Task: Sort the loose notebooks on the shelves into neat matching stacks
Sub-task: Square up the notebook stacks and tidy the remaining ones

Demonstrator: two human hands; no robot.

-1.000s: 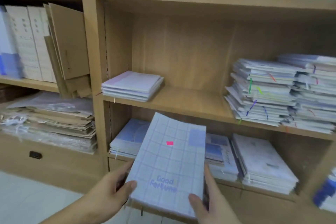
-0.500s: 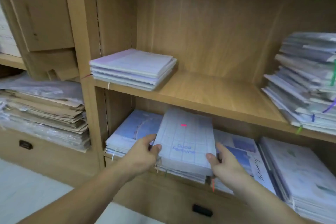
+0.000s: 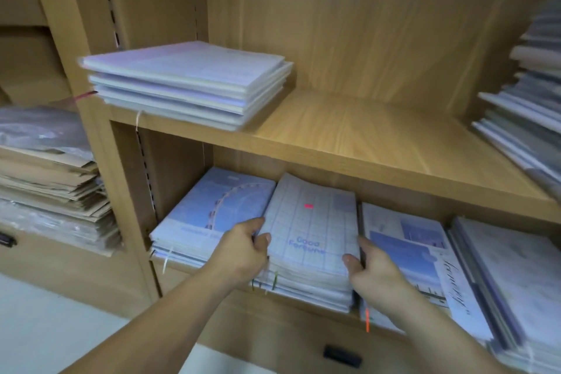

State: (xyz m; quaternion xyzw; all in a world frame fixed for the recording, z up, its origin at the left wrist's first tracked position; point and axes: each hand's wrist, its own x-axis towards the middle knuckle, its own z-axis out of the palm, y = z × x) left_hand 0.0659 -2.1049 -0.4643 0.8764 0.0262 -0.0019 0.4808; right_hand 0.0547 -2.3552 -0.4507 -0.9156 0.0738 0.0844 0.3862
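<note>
A pale grid-pattern notebook (image 3: 312,228) marked "Good Fortune" with a small pink sticker lies on top of a matching stack on the lower shelf. My left hand (image 3: 243,249) grips the stack's left edge, thumb on the cover. My right hand (image 3: 370,267) holds the right edge, thumb on the cover's lower right corner. A blue ferris-wheel notebook stack (image 3: 212,218) lies just left of it. A blue-and-white stack (image 3: 413,255) lies to the right.
The upper shelf board (image 3: 364,143) carries a lilac notebook stack (image 3: 188,82) at left and a tall untidy pile (image 3: 528,106) at right. Another stack (image 3: 516,276) sits far right below. Brown envelopes (image 3: 51,179) fill the left bay. A drawer handle (image 3: 341,355) is underneath.
The grid notebook went from held up in front of the shelves down onto its matching stack on the lower shelf. Both hands now grip the stack's sides, and the view has moved closer.
</note>
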